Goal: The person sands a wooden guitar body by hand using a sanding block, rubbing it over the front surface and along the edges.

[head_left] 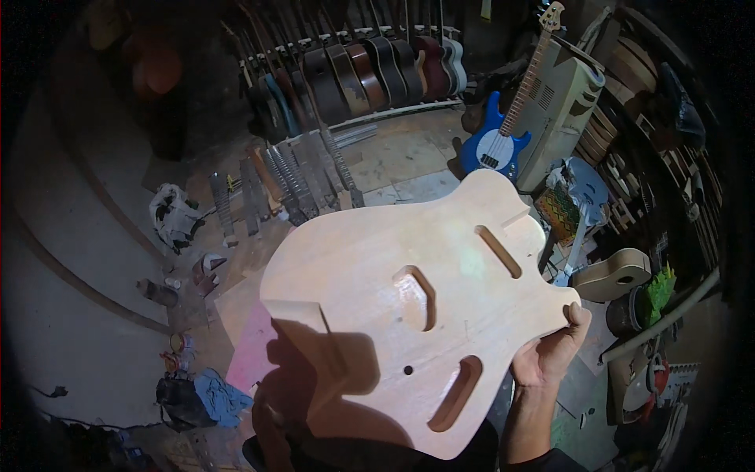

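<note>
A bare, pale wooden electric guitar body (pixel 370 244) fills the middle of the view, tilted, with its neck end to the upper right. Several elongated and angular cavities and one small round hole are cut into its face. My right hand (pixel 545 360) grips the edge at the right-hand horn, thumb on the upper face, other fingers hidden underneath. At the lower left, deep shadow falls over the body and a light-edged, flap-like shape (pixel 303 312), which I cannot identify. A dark form there seems to be my left hand (pixel 277 425); its fingers cannot be made out.
Several guitars (pixel 370 75) hang on a rack at the back. A blue electric bass (pixel 494 141) leans against a beige cabinet (pixel 558 110). Saws and long tools (pixel 295 185) lie on the floor. An acoustic guitar body (pixel 613 275) stands right; a blue cloth (pixel 222 396) lies lower left.
</note>
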`<action>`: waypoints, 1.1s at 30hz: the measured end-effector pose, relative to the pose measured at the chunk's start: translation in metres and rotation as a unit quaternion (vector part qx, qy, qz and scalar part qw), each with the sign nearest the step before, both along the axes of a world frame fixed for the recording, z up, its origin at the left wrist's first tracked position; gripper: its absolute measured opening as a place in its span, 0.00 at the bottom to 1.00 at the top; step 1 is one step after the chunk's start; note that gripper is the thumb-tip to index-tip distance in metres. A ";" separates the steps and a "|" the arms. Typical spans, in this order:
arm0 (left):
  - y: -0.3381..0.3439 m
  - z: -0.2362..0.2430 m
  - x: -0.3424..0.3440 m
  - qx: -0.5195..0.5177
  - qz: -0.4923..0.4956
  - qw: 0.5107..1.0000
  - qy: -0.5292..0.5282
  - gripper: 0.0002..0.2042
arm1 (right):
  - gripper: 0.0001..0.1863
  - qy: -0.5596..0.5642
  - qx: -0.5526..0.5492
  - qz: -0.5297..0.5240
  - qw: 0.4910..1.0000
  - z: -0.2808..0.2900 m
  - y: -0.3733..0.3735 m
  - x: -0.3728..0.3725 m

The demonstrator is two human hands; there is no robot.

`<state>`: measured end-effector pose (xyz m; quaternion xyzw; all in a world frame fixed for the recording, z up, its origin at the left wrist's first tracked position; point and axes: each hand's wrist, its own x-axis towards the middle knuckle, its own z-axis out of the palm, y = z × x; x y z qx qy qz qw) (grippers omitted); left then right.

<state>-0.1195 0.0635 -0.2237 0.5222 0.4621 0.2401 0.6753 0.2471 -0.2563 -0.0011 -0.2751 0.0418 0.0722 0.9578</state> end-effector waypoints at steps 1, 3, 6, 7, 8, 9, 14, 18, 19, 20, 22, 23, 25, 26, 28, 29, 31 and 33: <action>0.000 0.000 0.003 -0.012 -0.001 1.000 -0.012 0.25 | 0.23 -0.007 -0.008 0.000 1.000 -0.002 0.000 -0.001; 0.002 0.008 0.009 -0.027 -0.004 0.999 -0.019 0.25 | 0.23 -0.025 -0.020 0.003 0.999 -0.001 0.004 -0.005; 0.003 0.020 0.018 -0.041 -0.009 0.999 -0.032 0.24 | 0.22 -0.018 -0.002 -0.010 1.000 0.012 0.019 -0.013; 0.003 0.021 0.023 -0.051 -0.016 0.998 -0.036 0.24 | 0.21 -0.021 -0.001 -0.010 1.000 0.012 0.020 -0.015; 0.001 0.021 0.029 -0.059 -0.021 0.997 -0.041 0.24 | 0.23 -0.044 0.004 -0.009 0.999 0.009 0.020 -0.016; -0.001 0.023 0.035 -0.067 -0.024 0.996 -0.047 0.24 | 0.23 -0.043 -0.001 -0.013 0.999 0.010 0.022 -0.019; -0.019 0.030 0.061 -0.111 -0.044 0.989 -0.086 0.23 | 0.24 -0.043 0.004 -0.022 0.999 0.009 0.029 -0.032; -0.033 0.034 0.059 -0.149 -0.056 0.977 -0.141 0.23 | 0.26 -0.050 -0.006 0.004 0.999 0.010 0.037 -0.033; -0.039 0.033 0.059 -0.166 -0.065 0.970 -0.162 0.23 | 0.26 -0.047 -0.019 0.013 0.999 0.012 0.036 -0.034; -0.041 0.039 0.051 -0.167 -0.063 0.968 -0.179 0.22 | 0.26 -0.029 -0.024 0.000 0.999 0.008 0.037 -0.035; -0.050 0.045 0.039 -0.185 -0.075 0.956 -0.214 0.22 | 0.26 0.001 -0.049 -0.025 0.998 0.001 0.033 -0.036; -0.057 0.044 0.038 -0.198 -0.083 0.949 -0.232 0.22 | 0.26 -0.006 -0.043 -0.035 0.998 0.002 0.028 -0.033; -0.069 0.044 0.033 -0.216 -0.099 0.935 -0.265 0.22 | 0.28 -0.030 -0.059 -0.021 0.998 0.008 0.018 -0.033; -0.074 0.044 0.028 -0.219 -0.103 0.929 -0.281 0.22 | 0.28 -0.027 -0.050 -0.015 0.998 0.008 0.017 -0.035; -0.080 0.042 0.027 -0.232 -0.106 0.917 -0.306 0.21 | 0.27 -0.031 -0.042 -0.019 0.998 0.012 0.015 -0.038; -0.083 0.042 0.025 -0.236 -0.104 0.913 -0.317 0.21 | 0.27 -0.033 -0.044 -0.016 0.998 0.012 0.014 -0.040; -0.087 0.042 0.025 -0.245 -0.103 0.904 -0.334 0.21 | 0.25 -0.036 -0.046 -0.015 0.998 0.010 0.010 -0.045; -0.092 0.046 0.022 -0.245 -0.102 0.900 -0.347 0.21 | 0.25 -0.041 -0.057 -0.016 0.997 0.007 0.007 -0.048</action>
